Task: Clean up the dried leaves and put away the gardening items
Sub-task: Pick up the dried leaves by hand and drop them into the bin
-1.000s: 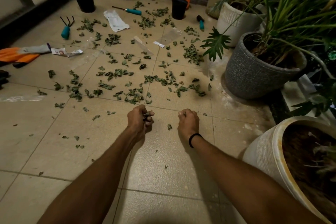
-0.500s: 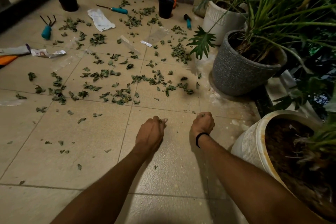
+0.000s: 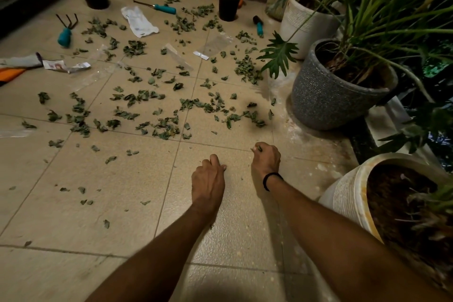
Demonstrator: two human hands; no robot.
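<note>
The right hand is pinching a crinkled leaf scrap; the left hand is resting clenched on the speckled tile floor — contents hidden — below scattered dried leaves.

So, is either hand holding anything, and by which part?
The right hand pinches a leaf at its fingertips; which part is too small to tell. The left hand is curled, its contents hidden.

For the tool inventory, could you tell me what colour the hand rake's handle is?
The rake handle is teal; head view.
</note>
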